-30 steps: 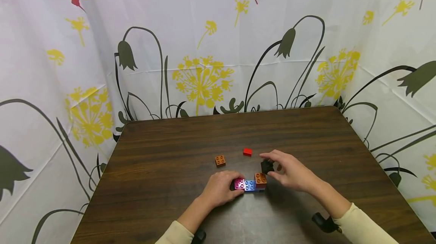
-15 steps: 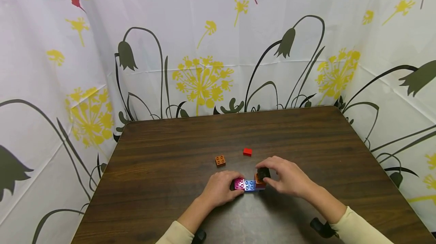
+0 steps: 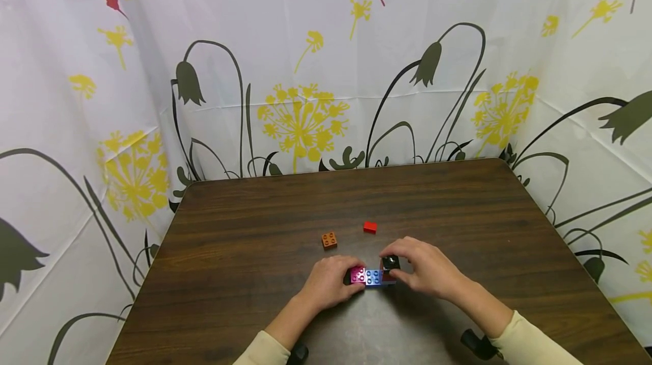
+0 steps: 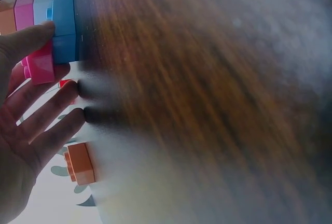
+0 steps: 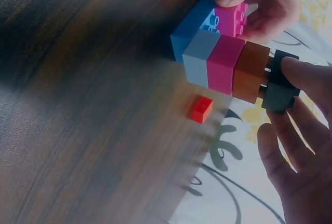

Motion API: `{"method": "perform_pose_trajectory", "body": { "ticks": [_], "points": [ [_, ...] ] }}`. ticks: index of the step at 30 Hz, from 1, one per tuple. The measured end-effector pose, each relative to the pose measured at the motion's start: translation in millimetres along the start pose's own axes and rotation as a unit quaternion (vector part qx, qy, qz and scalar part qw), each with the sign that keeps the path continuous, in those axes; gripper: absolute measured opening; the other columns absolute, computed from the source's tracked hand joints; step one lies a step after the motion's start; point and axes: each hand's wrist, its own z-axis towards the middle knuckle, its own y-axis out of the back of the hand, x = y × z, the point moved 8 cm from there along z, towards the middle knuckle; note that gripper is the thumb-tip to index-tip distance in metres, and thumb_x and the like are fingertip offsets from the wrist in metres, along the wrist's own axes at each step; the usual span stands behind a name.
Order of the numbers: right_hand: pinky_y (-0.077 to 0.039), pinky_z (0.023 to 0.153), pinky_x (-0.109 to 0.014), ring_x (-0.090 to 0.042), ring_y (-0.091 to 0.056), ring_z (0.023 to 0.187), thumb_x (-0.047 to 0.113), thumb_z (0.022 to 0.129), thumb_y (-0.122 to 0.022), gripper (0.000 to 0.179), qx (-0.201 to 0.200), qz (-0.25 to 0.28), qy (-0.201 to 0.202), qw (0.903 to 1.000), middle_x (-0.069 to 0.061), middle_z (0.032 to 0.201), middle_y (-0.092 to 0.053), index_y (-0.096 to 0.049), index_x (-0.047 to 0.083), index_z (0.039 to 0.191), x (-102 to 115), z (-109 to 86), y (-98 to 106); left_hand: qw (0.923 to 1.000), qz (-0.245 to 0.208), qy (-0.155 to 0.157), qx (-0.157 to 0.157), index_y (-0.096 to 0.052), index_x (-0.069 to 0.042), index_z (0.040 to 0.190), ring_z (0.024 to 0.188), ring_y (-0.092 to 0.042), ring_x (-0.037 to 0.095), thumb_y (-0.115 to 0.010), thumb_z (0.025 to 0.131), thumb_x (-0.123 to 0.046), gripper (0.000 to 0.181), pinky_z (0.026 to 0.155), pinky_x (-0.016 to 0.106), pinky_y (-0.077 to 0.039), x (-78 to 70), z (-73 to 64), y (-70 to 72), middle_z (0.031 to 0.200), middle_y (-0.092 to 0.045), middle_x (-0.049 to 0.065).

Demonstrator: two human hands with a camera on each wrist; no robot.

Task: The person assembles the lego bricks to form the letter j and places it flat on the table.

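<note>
R hand [image 3: 432, 270] — glossy blk brick [image 5: 278, 90]

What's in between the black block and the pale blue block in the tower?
A pink block, then an orange block nearer the black block. The right wrist view shows them stacked on the pale blue block.

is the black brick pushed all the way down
Not fully down: the right wrist view shows a gap between the black brick and the orange brick beneath, studs showing.
</note>
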Motion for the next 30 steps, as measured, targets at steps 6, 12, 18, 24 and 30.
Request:
{"method": "perform_pose_trajectory", "body": {
  "ticks": [6, 12, 18, 24, 30],
  "points": [
    [-0.053, 0.076, -0.035, -0.006, -0.061, 0.093, 0.012, 0.076, -0.085, 0.035, -0.008, -0.002, 0.006, 0.9999, 0.014, 0.103, -0.066, -0.069, 0.024, 0.106, -1, 0.7, -1, 1.0000, -0.003, 0.000, 0.000, -0.071, -0.024, 0.109, 0.096, -0.064, 0.007, -0.080, 0.080, -0.039, 0.035, 0.078, 0.034, -0.051, 0.5, 0.5, -1.1, 0.107, -0.070, -0.011],
    [-0.053, 0.073, -0.034, -0.006, -0.061, 0.089, 0.011, 0.075, -0.085, 0.032, -0.009, 0.020, -0.004, 0.9998, 0.014, 0.101, -0.067, -0.072, 0.019, 0.103, -4, 2.1, -1, 1.0000, -0.004, 0.003, 0.003, -0.071, -0.024, 0.109, 0.096, -0.064, 0.007, -0.080, 0.080, -0.040, 0.034, 0.078, 0.034, -0.051, 1.7, 0.7, -1.9, 0.107, -0.069, -0.011],
    [-0.053, 0.066, -0.033, -0.011, -0.062, 0.080, 0.012, 0.073, -0.087, 0.032, -0.014, 0.036, -0.015, 0.9991, 0.012, 0.097, -0.069, -0.072, 0.019, 0.101, -7, 2.8, 0, 1.0000, -0.002, 0.004, 0.002, -0.071, -0.025, 0.109, 0.096, -0.064, 0.008, -0.080, 0.080, -0.040, 0.034, 0.078, 0.034, -0.051, 0.6, 1.2, -0.8, 0.107, -0.070, -0.011],
    [-0.053, 0.068, -0.033, -0.005, -0.062, 0.082, 0.012, 0.074, -0.086, 0.031, 0.005, 0.037, -0.030, 0.9989, 0.011, 0.096, -0.070, -0.073, 0.018, 0.101, -10, 5.1, -1, 0.9999, -0.003, 0.008, 0.009, -0.071, -0.024, 0.110, 0.099, -0.064, 0.009, -0.080, 0.081, -0.040, 0.035, 0.080, 0.035, -0.051, 0.4, 1.1, -1.3, 0.110, -0.069, -0.010],
    [-0.054, 0.069, -0.033, -0.005, -0.062, 0.084, 0.012, 0.074, -0.086, 0.031, 0.022, 0.044, -0.049, 0.9976, 0.011, 0.097, -0.071, -0.074, 0.018, 0.102, -12, 6.4, -3, 0.9999, -0.005, 0.008, 0.010, -0.071, -0.024, 0.111, 0.100, -0.064, 0.009, -0.079, 0.081, -0.040, 0.035, 0.081, 0.036, -0.051, 1.0, 0.9, -2.4, 0.111, -0.069, -0.009]
  ]
}}
